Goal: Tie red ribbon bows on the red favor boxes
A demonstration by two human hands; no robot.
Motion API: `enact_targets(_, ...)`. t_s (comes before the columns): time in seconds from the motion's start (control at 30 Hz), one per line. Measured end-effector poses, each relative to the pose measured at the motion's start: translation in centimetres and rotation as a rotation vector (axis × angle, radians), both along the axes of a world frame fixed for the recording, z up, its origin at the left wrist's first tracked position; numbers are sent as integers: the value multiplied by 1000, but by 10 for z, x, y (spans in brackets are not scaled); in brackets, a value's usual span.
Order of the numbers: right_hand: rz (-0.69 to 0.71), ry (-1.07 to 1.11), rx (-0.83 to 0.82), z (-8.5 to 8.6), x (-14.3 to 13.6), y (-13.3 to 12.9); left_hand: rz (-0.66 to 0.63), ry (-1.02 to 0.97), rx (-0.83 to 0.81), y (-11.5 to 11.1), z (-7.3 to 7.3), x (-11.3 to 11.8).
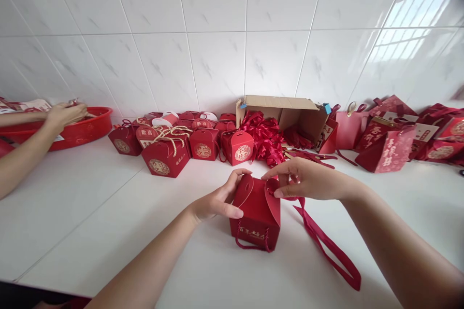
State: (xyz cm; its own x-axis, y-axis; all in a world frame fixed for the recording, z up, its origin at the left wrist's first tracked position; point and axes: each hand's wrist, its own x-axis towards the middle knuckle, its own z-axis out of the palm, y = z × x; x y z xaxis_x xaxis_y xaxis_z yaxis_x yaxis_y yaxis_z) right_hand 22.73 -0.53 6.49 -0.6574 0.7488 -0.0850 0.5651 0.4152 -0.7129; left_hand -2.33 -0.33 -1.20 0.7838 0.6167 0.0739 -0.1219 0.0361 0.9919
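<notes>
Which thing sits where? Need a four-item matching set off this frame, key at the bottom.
Column one
1. Left hand
2. Right hand
3. Cardboard carton
4. Red basin

Column two (sides as seen in the picture)
A. At the far left, with another person's hand at it
B. At the right side of the small red box
C. By the tiled wall, with red ribbons heaped at its open side
D. At the left side of the small red box

Pairs: 1-D, 2-B, 3-C, 4-A
</notes>
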Motion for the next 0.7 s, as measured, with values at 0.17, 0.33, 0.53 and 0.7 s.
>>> enact_targets(0.17,86,17,-29,-1,0,1,-7,23,-8,-1,-2,0)
enact_targets(0.33,133,129,-13,-1,1,3,-2,10,-10,-1,-3,0)
enact_targets(0.53,280,260,-198,-8,2,9,18,11,-34,0,-2,0)
enact_targets(0.7,305,414,-280,-15,3,12,12,16,-40,0,-2,1)
